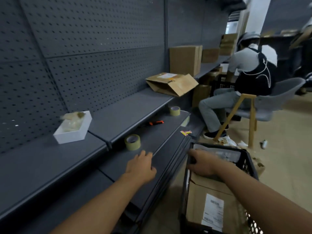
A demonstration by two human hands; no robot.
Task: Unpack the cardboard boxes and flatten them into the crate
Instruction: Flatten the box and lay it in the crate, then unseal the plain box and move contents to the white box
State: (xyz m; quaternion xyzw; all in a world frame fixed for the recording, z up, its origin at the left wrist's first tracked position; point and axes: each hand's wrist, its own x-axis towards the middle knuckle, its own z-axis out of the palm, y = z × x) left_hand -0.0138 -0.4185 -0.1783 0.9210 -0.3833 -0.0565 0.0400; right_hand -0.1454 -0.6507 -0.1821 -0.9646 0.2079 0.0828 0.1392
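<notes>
No text can be read anywhere. A white shipping label [213,212] with dark print lines lies on the flattened cardboard [209,191] inside the near black crate [248,159], but the print is too blurred. Another pale label [166,75] sits on the open box [170,85] on the far shelf [128,108], also unreadable.

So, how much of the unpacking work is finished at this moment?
Done: flattened brown cardboard lies in the black plastic crate. In hand: the right hand grips the crate's rim; the left hand rests on the grey shelf. Left: a half-collapsed brown box and upright boxes.
</notes>
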